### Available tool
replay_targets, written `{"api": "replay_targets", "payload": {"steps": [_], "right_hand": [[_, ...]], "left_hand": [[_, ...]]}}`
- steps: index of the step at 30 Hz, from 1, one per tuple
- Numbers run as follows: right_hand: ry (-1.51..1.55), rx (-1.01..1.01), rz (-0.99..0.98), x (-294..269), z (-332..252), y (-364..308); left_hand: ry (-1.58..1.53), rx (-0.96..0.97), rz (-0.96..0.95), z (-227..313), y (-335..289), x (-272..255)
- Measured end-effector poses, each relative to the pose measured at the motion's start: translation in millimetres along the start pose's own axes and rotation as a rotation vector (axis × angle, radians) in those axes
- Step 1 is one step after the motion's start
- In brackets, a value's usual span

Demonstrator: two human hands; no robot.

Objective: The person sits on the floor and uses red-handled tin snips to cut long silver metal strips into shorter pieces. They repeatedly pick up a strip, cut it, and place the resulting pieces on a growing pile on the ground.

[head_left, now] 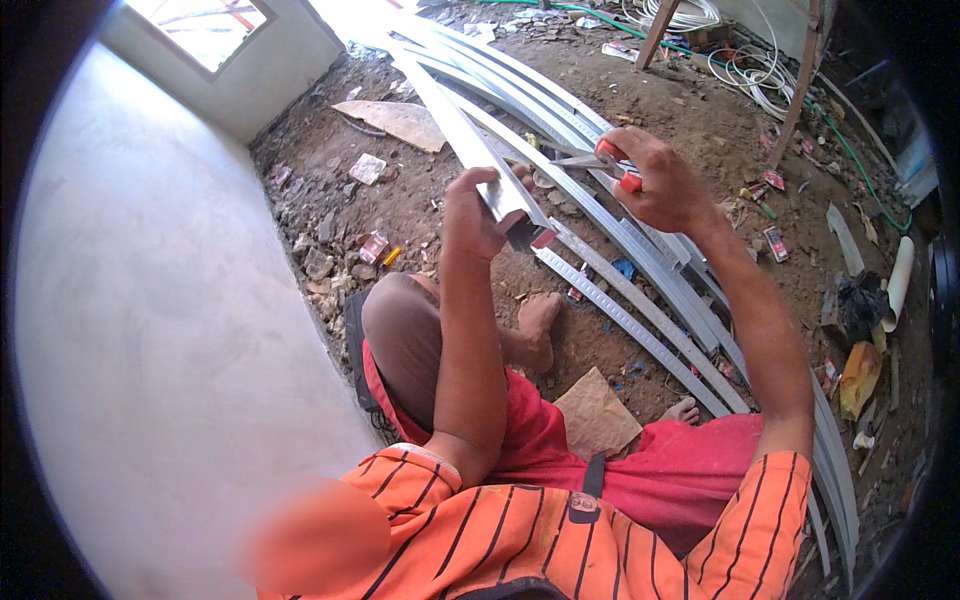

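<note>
My left hand (474, 215) is wrapped round a long shiny metal channel (448, 122), close to its near end. That end is tilted up toward me and shows a dark hollow, with a reddish patch at its edge. To the right, my right hand (662, 188) grips a pair of snips (578, 161) by its red handles, which are spread apart. The blades point left toward the channel, and I cannot tell whether they touch it. Below both hands, several more metal strips (640, 250) run along the ground, some with rows of slots.
A pale plastered wall (180, 300) stands on the left. The dirt floor (400, 190) is strewn with rubble and scraps. White cable coils (750, 80) lie at the far right beside wooden legs (800, 90). A brown flat piece (598, 412) lies between my legs.
</note>
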State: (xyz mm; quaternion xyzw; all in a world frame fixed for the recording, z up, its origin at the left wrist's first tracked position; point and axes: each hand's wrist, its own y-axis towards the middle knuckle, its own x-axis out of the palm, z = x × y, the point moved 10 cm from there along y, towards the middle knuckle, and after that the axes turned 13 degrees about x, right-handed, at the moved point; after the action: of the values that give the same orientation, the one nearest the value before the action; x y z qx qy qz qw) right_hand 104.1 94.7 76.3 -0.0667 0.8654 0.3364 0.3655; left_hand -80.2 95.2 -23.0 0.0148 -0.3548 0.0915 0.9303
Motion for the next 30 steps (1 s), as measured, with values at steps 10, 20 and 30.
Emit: {"api": "replay_targets", "payload": {"steps": [10, 20, 30], "right_hand": [[0.161, 0.007, -0.098, 47.1, -22.7, -25.9], [0.144, -0.051, -0.097, 53.8, -39.2, -19.9], [0.023, 0.120, -0.278, 63.2, -19.9, -20.2]], "left_hand": [[-0.745, -0.187, -0.204, 9.7, -1.5, 23.1], [-0.785, -0.204, -0.227, 12.3, -0.8, 18.3], [-0.773, -0.185, -0.151, 11.5, -5.3, 13.9]]}}
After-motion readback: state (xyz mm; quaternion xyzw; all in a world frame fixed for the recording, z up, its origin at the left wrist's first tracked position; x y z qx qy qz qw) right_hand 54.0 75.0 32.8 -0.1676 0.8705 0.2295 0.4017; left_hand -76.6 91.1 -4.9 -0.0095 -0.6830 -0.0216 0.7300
